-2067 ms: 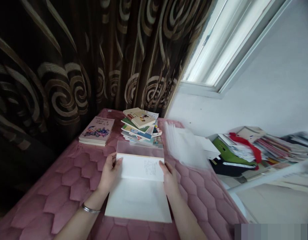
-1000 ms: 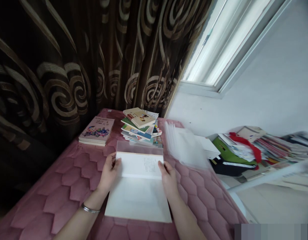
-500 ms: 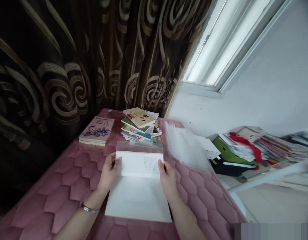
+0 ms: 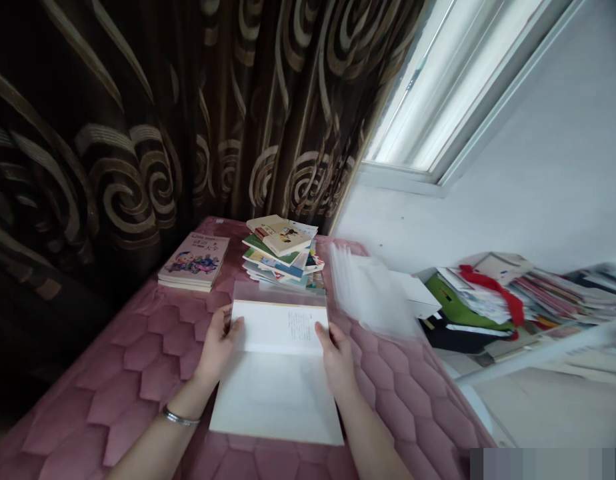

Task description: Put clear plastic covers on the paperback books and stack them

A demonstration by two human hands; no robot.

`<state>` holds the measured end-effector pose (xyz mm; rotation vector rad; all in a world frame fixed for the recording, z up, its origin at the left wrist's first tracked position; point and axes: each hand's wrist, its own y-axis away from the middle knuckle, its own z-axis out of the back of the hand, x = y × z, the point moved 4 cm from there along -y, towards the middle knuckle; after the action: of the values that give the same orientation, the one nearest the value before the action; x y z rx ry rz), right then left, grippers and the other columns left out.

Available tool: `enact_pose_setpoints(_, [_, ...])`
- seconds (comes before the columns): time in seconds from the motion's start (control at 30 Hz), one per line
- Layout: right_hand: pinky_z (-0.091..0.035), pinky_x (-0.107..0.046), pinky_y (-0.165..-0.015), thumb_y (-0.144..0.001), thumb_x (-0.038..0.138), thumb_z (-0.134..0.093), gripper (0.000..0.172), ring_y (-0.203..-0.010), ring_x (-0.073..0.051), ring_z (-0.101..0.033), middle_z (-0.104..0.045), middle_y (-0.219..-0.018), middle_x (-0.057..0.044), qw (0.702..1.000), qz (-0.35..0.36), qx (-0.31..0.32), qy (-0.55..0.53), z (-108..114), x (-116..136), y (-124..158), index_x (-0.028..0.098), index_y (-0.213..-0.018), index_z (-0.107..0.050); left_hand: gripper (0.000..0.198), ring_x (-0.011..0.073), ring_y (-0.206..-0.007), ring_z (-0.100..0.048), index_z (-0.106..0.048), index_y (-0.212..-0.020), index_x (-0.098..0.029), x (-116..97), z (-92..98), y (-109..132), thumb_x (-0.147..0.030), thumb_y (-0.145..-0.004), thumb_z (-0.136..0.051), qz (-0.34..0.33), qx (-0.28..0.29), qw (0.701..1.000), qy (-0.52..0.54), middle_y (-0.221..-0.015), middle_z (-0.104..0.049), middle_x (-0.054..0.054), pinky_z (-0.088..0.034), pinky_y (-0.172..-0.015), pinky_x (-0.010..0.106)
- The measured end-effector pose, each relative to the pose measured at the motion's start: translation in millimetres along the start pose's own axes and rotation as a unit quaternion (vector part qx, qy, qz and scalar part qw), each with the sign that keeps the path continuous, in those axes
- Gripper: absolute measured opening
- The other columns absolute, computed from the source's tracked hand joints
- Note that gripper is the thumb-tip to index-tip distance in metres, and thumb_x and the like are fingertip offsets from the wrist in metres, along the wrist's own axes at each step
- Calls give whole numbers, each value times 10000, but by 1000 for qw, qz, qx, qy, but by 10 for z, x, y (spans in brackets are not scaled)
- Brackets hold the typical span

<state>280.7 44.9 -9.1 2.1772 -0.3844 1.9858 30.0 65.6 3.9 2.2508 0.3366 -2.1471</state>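
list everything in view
open book: 1, white, near centre
clear sheet: 1, colourless, beyond book
book pile: 1, pink, far left
book stack: 1, multicoloured, far centre
plastic sheets: several, translucent, centre right
box: 1, white, beside sheets
paper heap: 1, mixed, right
strap: 1, red, on heap
padded surface: 1, pink, below
curtain: 1, dark brown, behind
window: 1, white, upper right
wall: 1, pale, right
bracelet: 1, silver, left wrist
left hand: 1, book's left edge
right hand: 1, book's right edge
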Motion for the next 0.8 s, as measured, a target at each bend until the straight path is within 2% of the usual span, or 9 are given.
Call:
enact_pose_setpoints(0.13, [-462,-268,-554,-722,575,-655,379,-614,-190,-580,-657,-676,-9,999,9,-6,30,4,4,-7,202,-731,-583,421,193,-822,-657,-498,-1028,-179,-6,-4,0,-448,-733,-630,1,-5,1000,-1,-918,-699,69,-493,-683,286])
enact_pose_setpoints(0.27, [-460,-265,-557,-724,618,-630,420,-611,-184,-566,-650,-668,-10,998,20,-8,55,1,19,-11,202,-738,-576,419,195,-813,-663,-499,-1014,-184,-14,-7,5,-462,-731,-633,-2,-6,1000,-1,-893,-700,58,-501,-681,288])
enact_pose_setpoints(0.47, [-450,-257,-557,-758,627,-589,433,-620,-177,-550,-631,-663,-10,994,38,-13,99,4,36,-9,197,-726,-559,418,203,-868,-653,-483,-1043,-185,-21,-23,21,-466,-761,-608,14,9,1000,9,-962,-689,73,-493,-706,290])
enact_pose_setpoints(0.67, [-466,-261,-570,-751,634,-598,440,-675,-200,-600,-684,-736,-29,996,30,-15,81,-13,55,7,194,-757,-585,428,200,-903,-639,-499,-1070,-189,-7,3,28,-406,-731,-642,18,9,999,31,-1004,-679,67,-479,-767,298])
enact_pose_setpoints(0.8, [-487,-283,-576,-741,598,-632,432,-691,-220,-625,-711,-818,-52,999,10,-13,30,-22,63,24,193,-891,-647,416,201,-875,-641,-506,-1040,-185,-21,-5,21,-397,-714,-654,10,15,999,29,-966,-686,66,-477,-735,297])
